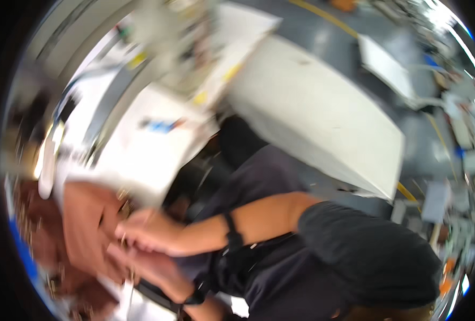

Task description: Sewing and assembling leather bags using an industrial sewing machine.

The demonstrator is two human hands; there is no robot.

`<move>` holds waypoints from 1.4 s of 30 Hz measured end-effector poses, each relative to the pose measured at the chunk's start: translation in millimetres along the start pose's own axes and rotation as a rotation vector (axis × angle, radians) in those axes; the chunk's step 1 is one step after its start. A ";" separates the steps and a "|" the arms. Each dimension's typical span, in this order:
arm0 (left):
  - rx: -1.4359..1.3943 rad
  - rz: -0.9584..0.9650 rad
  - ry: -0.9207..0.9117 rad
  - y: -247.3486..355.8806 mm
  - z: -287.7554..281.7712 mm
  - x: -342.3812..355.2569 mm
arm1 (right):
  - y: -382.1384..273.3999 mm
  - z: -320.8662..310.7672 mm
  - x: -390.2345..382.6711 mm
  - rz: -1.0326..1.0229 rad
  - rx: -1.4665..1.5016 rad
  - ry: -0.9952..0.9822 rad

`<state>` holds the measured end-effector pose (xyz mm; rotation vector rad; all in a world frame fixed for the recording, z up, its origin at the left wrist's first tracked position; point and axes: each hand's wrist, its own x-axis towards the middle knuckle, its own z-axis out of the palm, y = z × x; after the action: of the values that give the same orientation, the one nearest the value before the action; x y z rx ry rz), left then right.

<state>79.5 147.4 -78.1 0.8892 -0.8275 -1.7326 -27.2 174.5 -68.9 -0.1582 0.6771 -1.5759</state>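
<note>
A piece of brown fabric, perhaps cloth or thin leather, hangs at the lower left with small gold-coloured bits along its near edge. My right hand reaches it from the right, fingers bent together at that edge. Just below, my left hand has its fingers against the same edge, closed on it as far as the blur shows. The two hands almost touch. Motion smears the fingertips, and whatever small part lies between them cannot be made out.
More brown fabric lies at the far left. Beyond my hands stands a white worktable with a small blue and red item and a blurred pale machine. A long white board or tabletop runs to the right over the grey floor.
</note>
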 end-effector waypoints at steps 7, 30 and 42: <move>-0.059 -0.029 0.053 10.5 2.0 23.4 | 4.5 -3.6 31.7 0.179 0.370 0.110; -0.851 0.004 -0.034 20.4 17.0 51.0 | -25.9 -34.3 -5.6 0.058 -0.350 -0.112; -0.801 0.179 0.098 24.6 8.5 70.0 | -35.1 -46.8 -5.2 0.057 -0.456 -0.089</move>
<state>65.8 75.0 -66.2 0.3348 -0.0964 -1.6364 -79.5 193.6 -87.7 -0.5387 0.9542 -1.3317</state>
